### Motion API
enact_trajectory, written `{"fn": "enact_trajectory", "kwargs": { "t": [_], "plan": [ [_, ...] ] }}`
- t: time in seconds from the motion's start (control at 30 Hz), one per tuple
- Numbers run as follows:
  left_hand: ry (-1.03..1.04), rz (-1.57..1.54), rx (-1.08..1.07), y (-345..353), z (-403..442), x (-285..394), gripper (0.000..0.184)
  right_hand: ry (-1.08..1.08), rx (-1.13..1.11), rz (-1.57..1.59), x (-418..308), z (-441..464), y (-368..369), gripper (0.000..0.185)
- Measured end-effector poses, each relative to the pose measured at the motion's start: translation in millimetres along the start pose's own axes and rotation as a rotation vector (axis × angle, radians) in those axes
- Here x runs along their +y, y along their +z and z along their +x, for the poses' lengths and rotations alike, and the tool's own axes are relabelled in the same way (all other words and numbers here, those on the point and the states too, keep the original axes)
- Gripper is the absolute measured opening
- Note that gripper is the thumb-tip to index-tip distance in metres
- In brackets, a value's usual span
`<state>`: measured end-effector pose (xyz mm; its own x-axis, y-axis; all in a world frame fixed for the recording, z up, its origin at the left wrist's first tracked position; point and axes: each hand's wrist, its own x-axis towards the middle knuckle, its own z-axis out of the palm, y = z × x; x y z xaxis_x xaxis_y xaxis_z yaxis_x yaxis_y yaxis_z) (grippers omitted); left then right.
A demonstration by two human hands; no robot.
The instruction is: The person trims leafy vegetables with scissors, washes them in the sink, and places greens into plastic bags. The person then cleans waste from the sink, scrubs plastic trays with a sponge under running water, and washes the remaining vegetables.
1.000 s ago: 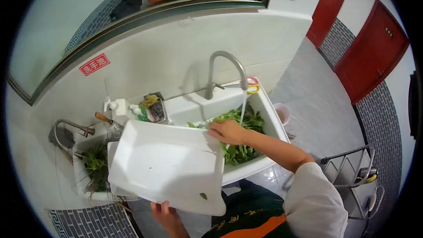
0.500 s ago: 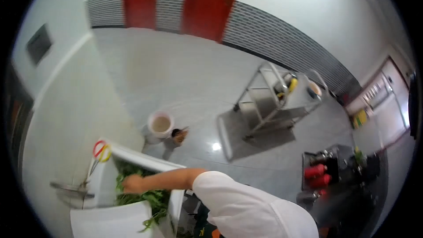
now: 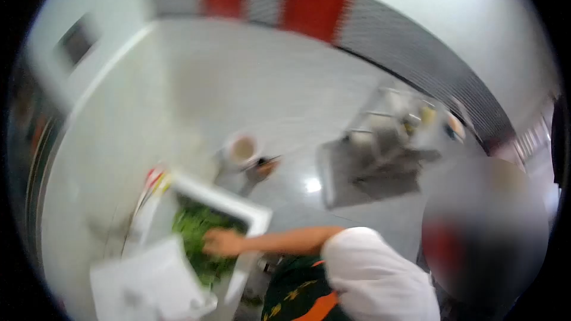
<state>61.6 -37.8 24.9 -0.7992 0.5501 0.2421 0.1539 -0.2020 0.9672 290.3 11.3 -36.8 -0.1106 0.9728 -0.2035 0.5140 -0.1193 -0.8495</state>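
My right hand (image 3: 223,242) is over the leafy greens (image 3: 199,229) in the white sink (image 3: 259,217), its fingers smeared by motion. Whether it grips any leaves cannot be made out. Left of the greens, the white tray (image 3: 146,282) lies tilted across the sink, with its lower part cut off by the view. My left hand is out of the picture. Scissors with red and yellow handles (image 3: 157,179) rest at the sink's back corner.
On the floor beyond the sink stand a pale bucket (image 3: 242,150) and a small container with sticks (image 3: 265,168). A metal trolley (image 3: 386,125) is farther right. A large blurred patch covers the lower right. Red doors (image 3: 318,0) line the far wall.
The view has swung right from the mirror and sink towards the floor and trolley. My left hand has left the picture. My right hand has moved from near the tray's edge onto the greens.
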Motion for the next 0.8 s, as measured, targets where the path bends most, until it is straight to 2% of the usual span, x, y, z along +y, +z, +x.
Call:
{"fn": "enact_trajectory", "kwargs": {
  "t": [0.03,0.07,0.1,0.13,0.17,0.2,0.23,0.3,0.33,0.4,0.43,0.5,0.53,0.57,0.6,0.63,0.67,0.7,0.73,0.77,0.8],
  "plan": [
    [-0.104,-0.056,0.044,-4.4,-5.3,5.5,0.025,0.161,-0.257,0.239,-1.2,3.4,-12.9,0.052],
    [-0.191,-0.094,0.115,-13.4,-7.3,11.0,0.027,0.169,-0.230,0.281,28.6,14.6,10.0,0.055],
    [-0.335,-0.173,0.253,-13.5,-4.0,10.1,0.028,0.023,-0.363,0.335,36.7,23.2,-1.7,0.062],
    [-0.423,-0.117,0.217,-16.5,-7.8,19.2,0.025,0.191,-0.370,0.485,3.0,17.2,-30.8,0.069],
    [-0.435,-0.274,0.212,-21.4,-13.0,19.4,0.024,0.320,-0.344,0.705,19.3,22.8,-28.8,0.074],
    [-0.596,-0.280,0.320,-17.3,-9.7,26.1,0.024,0.362,-0.339,0.787,12.0,23.6,-44.5,0.075],
    [-0.576,-0.274,0.380,-27.7,-11.7,25.3,0.024,0.401,-0.414,0.863,19.3,27.9,-57.2,0.077],
    [-0.729,-0.395,0.109,-39.1,-16.6,13.8,0.028,0.450,-0.603,0.945,4.3,28.2,-79.7,0.081],
    [-0.724,-0.398,0.147,-41.5,-15.7,9.2,0.028,0.478,-0.682,0.972,1.9,34.8,-79.7,0.083],
    [-0.803,-0.315,-0.129,-43.4,-18.5,2.3,0.037,0.524,-0.836,0.964,2.4,39.5,-78.8,0.086],
    [-0.805,-0.316,-0.103,-40.9,-20.7,-0.4,0.037,0.494,-0.886,0.988,5.9,40.2,-71.9,0.085],
    [-0.911,-0.275,-0.070,-31.1,-25.4,-5.6,0.035,0.566,-0.858,0.790,4.0,35.7,-67.0,0.077],
    [-0.886,-0.299,-0.196,-32.7,-23.6,-21.6,0.030,0.574,-0.861,0.776,-0.9,31.6,-68.5,0.077],
    [-0.883,-0.300,-0.185,-35.0,-19.5,-36.5,0.030,0.585,-0.808,0.733,-6.9,25.5,-72.0,0.070],
    [-1.001,-0.308,-0.243,-38.7,-15.1,-52.6,0.032,0.601,-0.753,0.687,-8.4,20.2,-72.1,0.066],
    [-1.120,-0.317,-0.301,-38.7,-13.8,-57.5,0.034,0.608,-0.760,0.678,-4.3,14.2,-69.6,0.066],
    [-1.047,-0.325,-0.442,-41.2,-16.4,-57.7,0.051,0.589,-0.723,0.695,1.8,9.3,-63.7,0.071],
    [-1.047,-0.331,-0.436,-43.5,-22.8,-57.0,0.051,0.571,-0.685,0.710,8.1,4.6,-57.8,0.077],
    [-1.145,-0.611,-0.295,-47.3,-32.9,-56.1,0.055,0.573,-0.690,0.700,11.2,0.5,-49.7,0.077],
    [-1.220,-0.891,-0.142,-53.1,-39.7,-55.7,0.059,0.607,-0.591,0.685,13.2,-2.0,-34.1,0.076],
    [-1.221,-0.830,-0.219,-59.2,-44.0,-50.1,0.064,0.636,-0.498,0.666,19.6,-5.0,-20.3,0.074]
  ]
}}
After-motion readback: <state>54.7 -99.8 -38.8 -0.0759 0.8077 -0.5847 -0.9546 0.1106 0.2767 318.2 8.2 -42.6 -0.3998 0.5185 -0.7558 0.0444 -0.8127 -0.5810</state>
